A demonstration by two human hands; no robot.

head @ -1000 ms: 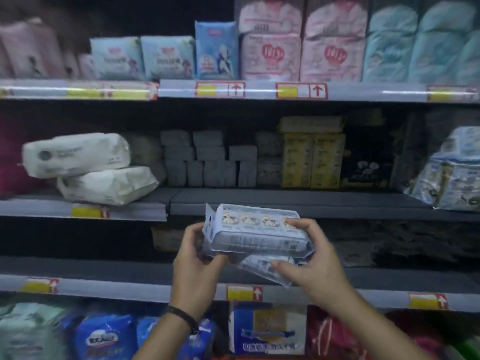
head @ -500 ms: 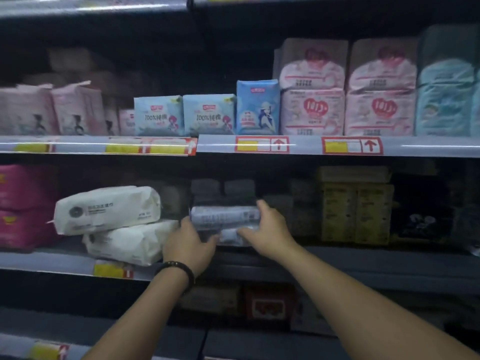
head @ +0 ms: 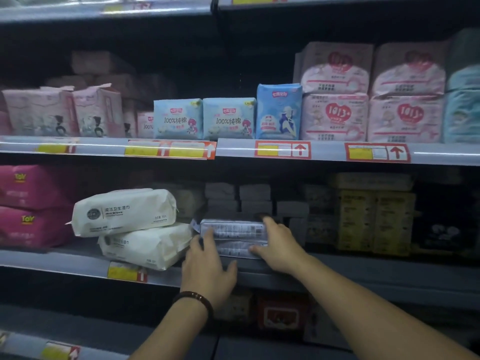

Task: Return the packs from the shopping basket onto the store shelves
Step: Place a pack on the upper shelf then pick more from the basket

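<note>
Pressing two flat grey wet-wipe packs (head: 233, 239), stacked one on the other, onto the middle shelf (head: 363, 266), both hands are holding the stack's ends. The left hand (head: 207, 266) is bracing the 9 o'clock end with spread fingers; the right hand (head: 279, 246) is wrapping the 3 o'clock end, thumb underneath. The packs are looking light, soft and slick-filmed, so I judge they are likely to slide apart unless gripped at both short ends. At 9 o'clock, two white wet-wipe bags (head: 130, 224) are lying just beside them. Behind, at 12 o'clock, grey stacked packs (head: 249, 201) are filling the dim shelf; yellow boxes (head: 374, 219) are standing at 3 o'clock.
</note>
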